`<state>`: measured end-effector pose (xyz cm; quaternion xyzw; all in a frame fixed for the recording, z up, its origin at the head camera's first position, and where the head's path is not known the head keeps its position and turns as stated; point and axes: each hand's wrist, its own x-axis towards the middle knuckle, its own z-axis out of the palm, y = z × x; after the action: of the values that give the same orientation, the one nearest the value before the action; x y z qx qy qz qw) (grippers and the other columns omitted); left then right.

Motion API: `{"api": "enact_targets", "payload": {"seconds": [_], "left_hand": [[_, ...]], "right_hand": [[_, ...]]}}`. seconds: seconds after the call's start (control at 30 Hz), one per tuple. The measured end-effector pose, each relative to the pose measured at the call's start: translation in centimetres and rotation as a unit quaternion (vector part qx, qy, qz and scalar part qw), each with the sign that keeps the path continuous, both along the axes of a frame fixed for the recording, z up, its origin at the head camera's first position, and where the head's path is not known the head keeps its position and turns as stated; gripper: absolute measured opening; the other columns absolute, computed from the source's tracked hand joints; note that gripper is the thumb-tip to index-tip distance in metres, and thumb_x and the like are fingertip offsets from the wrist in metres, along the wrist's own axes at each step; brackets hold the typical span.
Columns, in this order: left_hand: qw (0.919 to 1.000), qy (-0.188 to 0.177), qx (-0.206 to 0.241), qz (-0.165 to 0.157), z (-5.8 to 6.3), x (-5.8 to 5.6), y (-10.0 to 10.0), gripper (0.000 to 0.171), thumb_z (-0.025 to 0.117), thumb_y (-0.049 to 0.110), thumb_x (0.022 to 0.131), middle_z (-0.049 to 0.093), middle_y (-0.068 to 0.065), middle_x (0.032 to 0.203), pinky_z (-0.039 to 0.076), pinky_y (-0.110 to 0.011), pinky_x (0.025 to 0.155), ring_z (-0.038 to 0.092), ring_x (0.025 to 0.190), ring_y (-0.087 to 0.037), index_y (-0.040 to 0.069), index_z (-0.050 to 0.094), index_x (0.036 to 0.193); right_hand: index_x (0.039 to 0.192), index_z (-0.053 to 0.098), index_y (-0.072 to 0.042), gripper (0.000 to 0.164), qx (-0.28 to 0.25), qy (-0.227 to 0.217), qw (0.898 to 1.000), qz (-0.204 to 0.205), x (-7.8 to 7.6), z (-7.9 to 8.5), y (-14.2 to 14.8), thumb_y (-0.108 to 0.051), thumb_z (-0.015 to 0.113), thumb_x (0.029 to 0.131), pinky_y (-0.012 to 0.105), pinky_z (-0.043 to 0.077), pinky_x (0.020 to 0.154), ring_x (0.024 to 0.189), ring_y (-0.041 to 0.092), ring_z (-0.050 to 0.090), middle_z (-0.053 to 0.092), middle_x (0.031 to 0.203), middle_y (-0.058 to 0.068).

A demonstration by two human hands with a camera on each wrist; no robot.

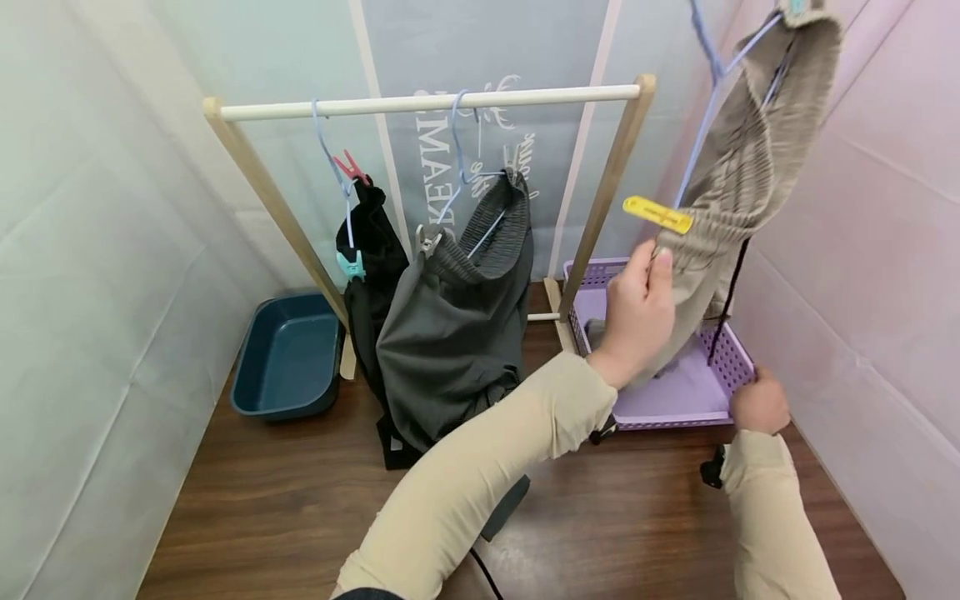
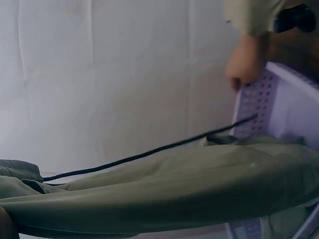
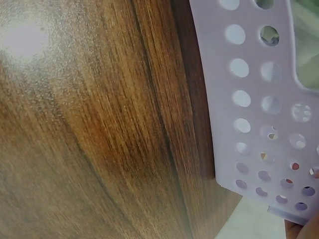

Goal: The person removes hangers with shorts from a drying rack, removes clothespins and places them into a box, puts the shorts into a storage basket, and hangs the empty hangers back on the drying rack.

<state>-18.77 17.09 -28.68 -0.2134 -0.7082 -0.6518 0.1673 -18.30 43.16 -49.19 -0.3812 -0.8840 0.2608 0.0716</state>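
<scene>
Beige trousers (image 1: 742,187) hang pinched between left fingers (image 1: 641,262); right fingers (image 1: 764,376) grip purple basket (image 1: 675,422).

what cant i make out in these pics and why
Head: hook tip of the rightmost hanger, cut by the top edge.
Head: some of the purple basket, behind the khaki trousers.
Head: part of the black garment, behind the dark grey trousers.
Left wrist: most of the left hand, cut by the left edge.
Right wrist: most of the right hand, cut by the lower right corner.
</scene>
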Motion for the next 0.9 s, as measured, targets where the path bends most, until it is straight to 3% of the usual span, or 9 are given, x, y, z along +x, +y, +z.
{"api": "enact_targets", "payload": {"seconds": [0.23,0.4,0.57,0.73,0.9], "left_hand": [[0.9998,0.008,-0.016,0.008,-4.4,0.5,-0.9,0.029,0.039,0.01,0.103,0.05,-0.008,0.067,0.036,-0.009,0.058,0.039,0.06,-0.004,-0.004,0.055,0.123],[0.9991,0.004,-0.038,-0.019,-6.9,0.6,-1.9,0.028,0.038,0.01,0.103,0.047,-0.008,0.064,0.033,-0.01,0.055,0.036,0.056,-0.003,-0.005,0.055,0.12],[0.9975,-0.009,-0.054,-0.044,-8.5,0.7,-2.8,0.027,0.038,0.01,0.103,0.04,-0.004,0.059,0.03,-0.011,0.052,0.032,0.051,-0.002,-0.005,0.056,0.117],[0.9971,-0.02,-0.06,-0.042,-10.2,0.7,-3.1,0.026,0.04,0.01,0.103,0.048,-0.008,0.064,0.035,-0.01,0.056,0.038,0.056,-0.003,-0.004,0.057,0.117],[0.9949,-0.055,-0.067,-0.052,-12.1,0.7,-3.6,0.028,0.041,0.011,0.102,0.057,-0.017,0.07,0.039,-0.012,0.059,0.043,0.061,-0.005,-0.004,0.058,0.12]], "right_hand": [[0.145,0.039,-0.009,0.054,0.004,-0.003,1.0,-0.001,-0.2,-0.2,-0.1,-0.011,0.027,0.092,0.063,0.04,0.09,0.115,0.053,0.049,0.048,0.134,0.032],[0.146,0.037,-0.009,0.054,0.001,-0.011,1.0,-0.003,-0.3,-0.4,0.2,-0.011,0.027,0.093,0.062,0.04,0.09,0.116,0.053,0.049,0.048,0.134,0.032],[0.147,0.035,-0.011,0.056,-0.005,-0.021,1.0,-0.002,-0.5,-0.3,0.4,-0.01,0.028,0.091,0.061,0.04,0.09,0.117,0.052,0.048,0.048,0.135,0.031],[0.147,0.034,-0.011,0.057,-0.01,-0.025,1.0,-0.002,-0.5,-0.1,0.2,-0.009,0.029,0.09,0.062,0.039,0.091,0.118,0.052,0.047,0.046,0.137,0.031],[0.147,0.034,-0.011,0.057,-0.011,-0.022,1.0,-0.003,-0.4,0.0,-0.1,-0.009,0.03,0.09,0.061,0.039,0.091,0.117,0.052,0.047,0.046,0.136,0.031]]}}
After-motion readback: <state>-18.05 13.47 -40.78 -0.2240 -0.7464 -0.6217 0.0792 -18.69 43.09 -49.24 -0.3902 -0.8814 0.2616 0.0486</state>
